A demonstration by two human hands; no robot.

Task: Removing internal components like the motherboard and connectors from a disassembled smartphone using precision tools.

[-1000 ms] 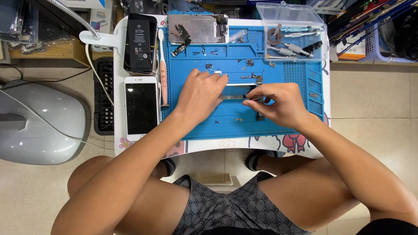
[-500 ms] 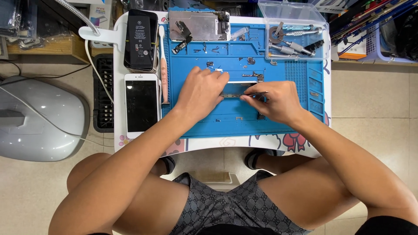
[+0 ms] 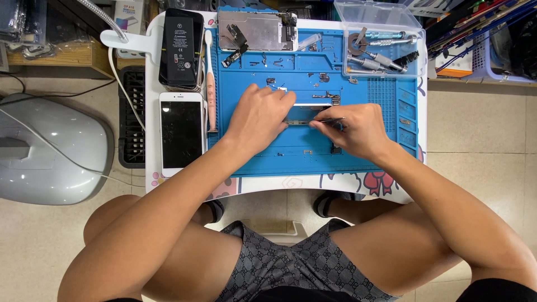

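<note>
mat [image 3: 363, 151]: matt blue rubber | phone [image 3: 180, 133]: glossy glass | plate [image 3: 254, 31]: bare metal

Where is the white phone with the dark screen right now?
In the head view, the white phone lies face-up on the table's left side, just left of the blue repair mat, below the black battery and beside the left hand.

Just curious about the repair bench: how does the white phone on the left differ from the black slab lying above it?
The white phone has a white frame around a dark screen; the black slab is black all over. The phone lies nearer the person, the slab farther. Both lie flat, left of the blue mat.
</note>
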